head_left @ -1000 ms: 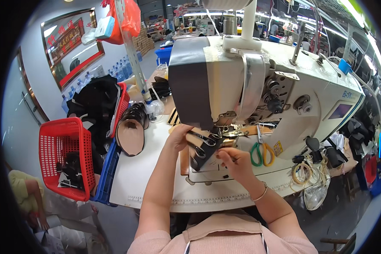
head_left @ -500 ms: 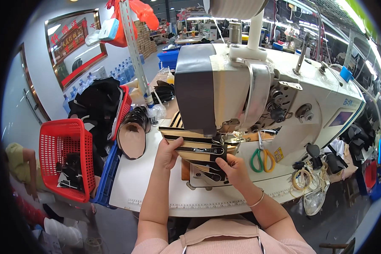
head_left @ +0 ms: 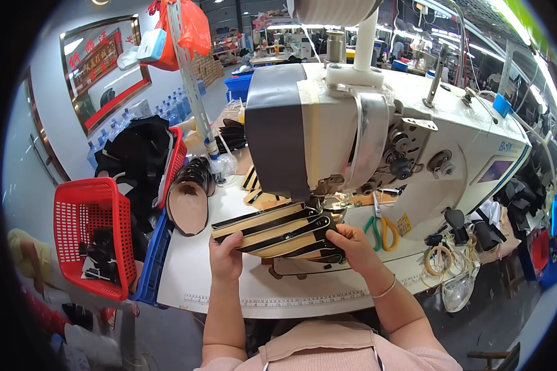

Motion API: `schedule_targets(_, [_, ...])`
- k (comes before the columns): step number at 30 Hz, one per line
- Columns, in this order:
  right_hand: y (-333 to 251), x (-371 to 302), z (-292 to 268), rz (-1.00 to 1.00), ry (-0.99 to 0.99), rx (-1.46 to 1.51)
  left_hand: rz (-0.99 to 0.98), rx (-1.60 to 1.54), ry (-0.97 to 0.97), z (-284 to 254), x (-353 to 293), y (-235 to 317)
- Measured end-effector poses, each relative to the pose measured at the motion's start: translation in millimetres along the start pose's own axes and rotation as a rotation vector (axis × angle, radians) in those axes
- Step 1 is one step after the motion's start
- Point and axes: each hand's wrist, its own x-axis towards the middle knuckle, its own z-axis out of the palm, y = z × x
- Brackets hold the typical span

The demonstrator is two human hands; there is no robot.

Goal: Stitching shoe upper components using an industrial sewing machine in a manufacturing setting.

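A flat striped piece of black and tan strips (head_left: 278, 232), with shiny black loops at its right end, is held between my two hands in front of the sewing machine's head (head_left: 277, 133). My left hand (head_left: 227, 256) pinches its left end, thumb on top. At its right end my right hand (head_left: 354, 247) grips the dark edge with the thumb on top. The piece's far right edge lies close to the needle area (head_left: 319, 201); whether it touches the presser foot I cannot tell. More striped pieces (head_left: 263, 199) lie on the table behind it.
Scissors (head_left: 380, 232) with green and yellow handles rest against the machine at right. Dark shoe parts (head_left: 187, 207) stand at left, beside a red basket (head_left: 130, 247) and a blue crate (head_left: 151, 272). Tape coils (head_left: 438, 260) lie at right. A person (head_left: 28, 253) is at far left.
The striped piece has come slightly toward me and swung left, now tilted with more of its face showing. Both hands still hold it; striped pieces behind it show more fully.
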Motion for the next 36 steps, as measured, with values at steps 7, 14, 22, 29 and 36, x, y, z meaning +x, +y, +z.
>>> schedule_targets(7, [-4,5,-5,0.011,-0.009,-0.090,-0.012,0.064,-0.076,-12,-5,0])
schedule_targets(14, [-13,7,-11,0.026,-0.011,-0.163,0.022,0.101,-0.073,-5,-14,-1])
schedule_targets(22, [-15,13,-41,0.017,0.026,-0.050,0.067,0.278,-0.031,3,-68,-6])
schedule_targets(29, [-14,16,-46,-0.021,0.063,-0.010,0.026,0.225,-0.010,4,-82,-19])
schedule_targets(36, [-17,21,-44,-0.025,0.170,0.032,0.023,0.337,-0.111,5,-91,-23])
